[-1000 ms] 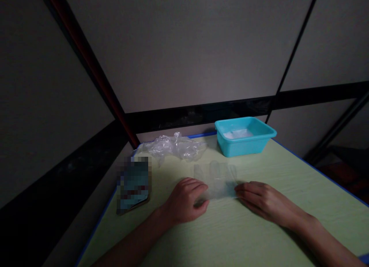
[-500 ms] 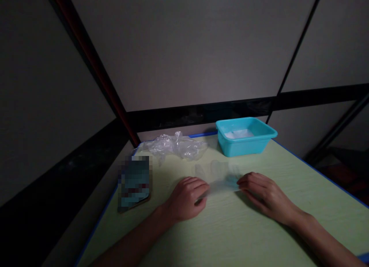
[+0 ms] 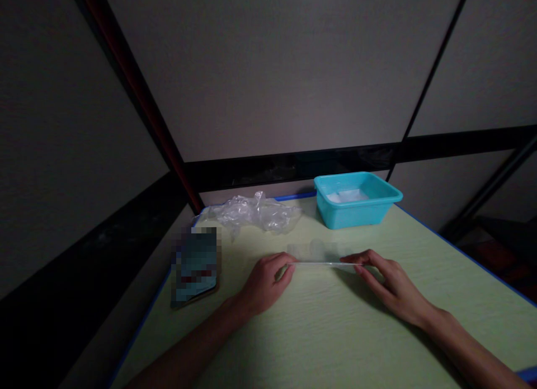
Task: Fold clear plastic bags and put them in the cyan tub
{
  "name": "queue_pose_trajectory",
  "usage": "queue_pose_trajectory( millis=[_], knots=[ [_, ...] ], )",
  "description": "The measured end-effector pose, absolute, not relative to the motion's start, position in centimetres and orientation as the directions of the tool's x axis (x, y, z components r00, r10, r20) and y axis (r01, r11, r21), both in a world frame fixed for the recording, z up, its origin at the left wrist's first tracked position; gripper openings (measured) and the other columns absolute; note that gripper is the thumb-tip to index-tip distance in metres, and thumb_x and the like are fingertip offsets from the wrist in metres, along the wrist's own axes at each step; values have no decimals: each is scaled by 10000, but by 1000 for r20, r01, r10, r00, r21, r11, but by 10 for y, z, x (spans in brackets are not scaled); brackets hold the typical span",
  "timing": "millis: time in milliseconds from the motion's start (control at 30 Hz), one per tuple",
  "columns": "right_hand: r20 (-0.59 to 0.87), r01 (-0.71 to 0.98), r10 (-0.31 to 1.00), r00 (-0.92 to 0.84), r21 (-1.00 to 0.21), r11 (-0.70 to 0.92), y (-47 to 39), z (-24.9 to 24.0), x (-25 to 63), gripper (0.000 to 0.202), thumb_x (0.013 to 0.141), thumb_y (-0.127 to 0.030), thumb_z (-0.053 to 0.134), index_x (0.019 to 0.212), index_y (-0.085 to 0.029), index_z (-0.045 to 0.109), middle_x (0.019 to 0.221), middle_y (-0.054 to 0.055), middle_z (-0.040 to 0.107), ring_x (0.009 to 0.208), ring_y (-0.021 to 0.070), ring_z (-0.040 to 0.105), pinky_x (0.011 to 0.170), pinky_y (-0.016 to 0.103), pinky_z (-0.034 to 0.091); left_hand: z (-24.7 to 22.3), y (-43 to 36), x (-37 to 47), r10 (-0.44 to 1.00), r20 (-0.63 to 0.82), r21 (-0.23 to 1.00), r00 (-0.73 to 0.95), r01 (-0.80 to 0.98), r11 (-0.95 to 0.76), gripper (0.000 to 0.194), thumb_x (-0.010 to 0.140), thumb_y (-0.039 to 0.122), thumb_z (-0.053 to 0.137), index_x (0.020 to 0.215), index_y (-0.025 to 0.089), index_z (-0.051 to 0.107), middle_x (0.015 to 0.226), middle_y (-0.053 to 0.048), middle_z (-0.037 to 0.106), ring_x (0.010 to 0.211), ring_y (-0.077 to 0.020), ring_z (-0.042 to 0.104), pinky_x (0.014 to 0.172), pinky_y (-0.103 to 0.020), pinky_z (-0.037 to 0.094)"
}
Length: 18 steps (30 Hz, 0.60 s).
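Observation:
A thin, see-through plastic bag (image 3: 321, 263) is stretched level between my two hands, its near edge showing as a pale line. My left hand (image 3: 268, 280) pinches its left end between thumb and fingers. At the right end, my right hand (image 3: 388, 282) grips it the same way. The clear film beyond that edge is faint against the table, so its full outline is hard to make out.
Crumpled clear plastic (image 3: 255, 212) lies at the back left of the pale green table (image 3: 293, 344). A turquoise basin (image 3: 354, 212) holding white sheets (image 3: 348, 196) stands at the back right. A blurred-out phone-like object (image 3: 196, 266) is on the left. Behind rises a panelled wall (image 3: 285, 70).
The plastic between my hands was smeared by motion and is now taut and level. My left hand has shifted slightly left, and my right hand has turned, its thumb now visible below the edge.

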State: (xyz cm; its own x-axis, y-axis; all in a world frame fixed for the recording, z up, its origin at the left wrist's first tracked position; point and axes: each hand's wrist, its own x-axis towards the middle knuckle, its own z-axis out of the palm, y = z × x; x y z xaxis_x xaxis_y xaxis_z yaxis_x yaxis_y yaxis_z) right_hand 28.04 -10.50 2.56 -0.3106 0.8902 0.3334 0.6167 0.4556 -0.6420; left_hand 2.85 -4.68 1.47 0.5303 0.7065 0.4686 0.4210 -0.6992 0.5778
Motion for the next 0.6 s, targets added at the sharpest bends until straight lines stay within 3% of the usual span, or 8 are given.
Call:
queue_pose_trajectory(
  millis=[133,300,467,600],
  knots=[
    [299,526,922,-244,-758,385,-105,28,275,145,879,-291,366,856,-191,468,762,23,569,687,136,533,610,253,417,15,-46,28,805,403,722,435,390,-572,170,797,236,441,663,156,509,594,23,523,583,-104,523,555,-189,407],
    [140,230,967,-213,-955,189,-104,31,268,175,866,-359,391,802,-198,413,616,-21,550,552,107,503,518,222,391,18,-50,34,892,153,965,426,131,-228,212,772,367,456,684,175,438,603,35,515,475,-96,524,428,-184,413],
    [-104,-107,968,-228,-986,-130,-98,28,267,259,764,-404,552,759,-194,400,434,-75,495,344,57,447,367,152,322,27,-52,40,886,-94,993,453,-24,118,261,711,423,505,686,191,387,564,40,560,357,-91,497,310,-175,376],
    [-249,-177,946,-208,-942,-287,-93,23,267,288,693,-360,638,726,-186,411,471,-68,522,352,53,499,350,129,337,28,-48,40,825,-224,972,519,54,230,233,708,392,467,683,187,360,612,-8,623,294,-77,475,271,-153,308]
  ],
)
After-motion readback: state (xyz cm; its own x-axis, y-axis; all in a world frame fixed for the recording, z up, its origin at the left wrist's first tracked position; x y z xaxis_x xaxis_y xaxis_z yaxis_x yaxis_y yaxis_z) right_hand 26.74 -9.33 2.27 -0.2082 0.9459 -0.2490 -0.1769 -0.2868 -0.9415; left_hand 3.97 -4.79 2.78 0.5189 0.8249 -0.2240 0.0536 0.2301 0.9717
